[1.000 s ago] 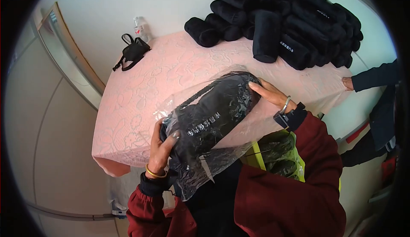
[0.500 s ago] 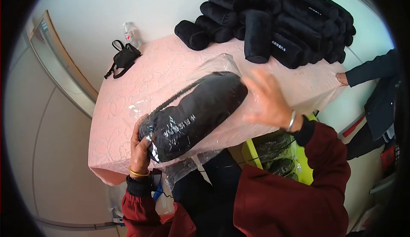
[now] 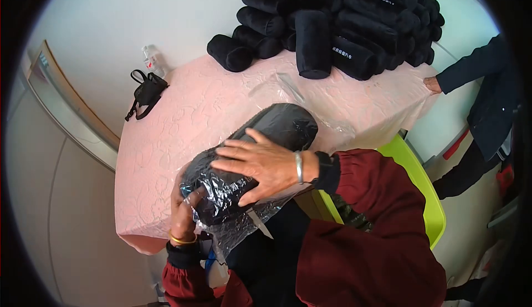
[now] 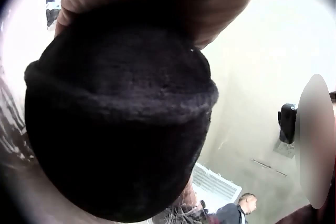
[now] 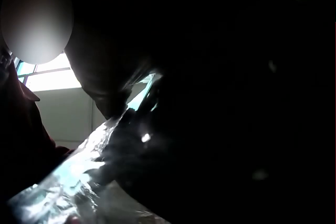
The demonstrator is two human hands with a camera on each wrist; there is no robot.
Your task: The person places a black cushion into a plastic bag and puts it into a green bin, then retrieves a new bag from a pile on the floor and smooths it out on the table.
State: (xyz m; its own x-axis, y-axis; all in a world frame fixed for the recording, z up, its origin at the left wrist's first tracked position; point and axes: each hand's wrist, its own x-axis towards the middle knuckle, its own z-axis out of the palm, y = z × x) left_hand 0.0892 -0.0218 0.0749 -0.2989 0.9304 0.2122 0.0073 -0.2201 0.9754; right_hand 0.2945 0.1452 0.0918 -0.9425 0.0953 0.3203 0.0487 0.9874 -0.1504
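A black bolster pillow (image 3: 288,121) with white lettering lies slantwise inside a clear plastic bag (image 3: 238,235), over the near edge of the pink-covered table. My left hand (image 3: 182,213) grips its lower left end, thumb on top over the plastic. Across the pillow's middle rests my right hand (image 3: 257,166), fingers spread and straight, partly covering the lettering. In the left wrist view the round end of the black pillow (image 4: 121,129) fills much of the picture below the hand. The right wrist view is mostly dark, with crumpled shiny plastic (image 5: 73,176) at lower left.
Many black bolster pillows (image 3: 313,44) are piled at the table's back. A small black bag (image 3: 148,88) and a clear bottle (image 3: 152,60) stand at back left. A yellow-green bin (image 3: 435,218) is below at right. Another person's hand (image 3: 432,84) touches the pink tablecloth (image 3: 149,157).
My right hand let go of the pillow's far end, swung away, and came down flat on its middle. The left hand kept its grip while the pillow shifted left and lower.
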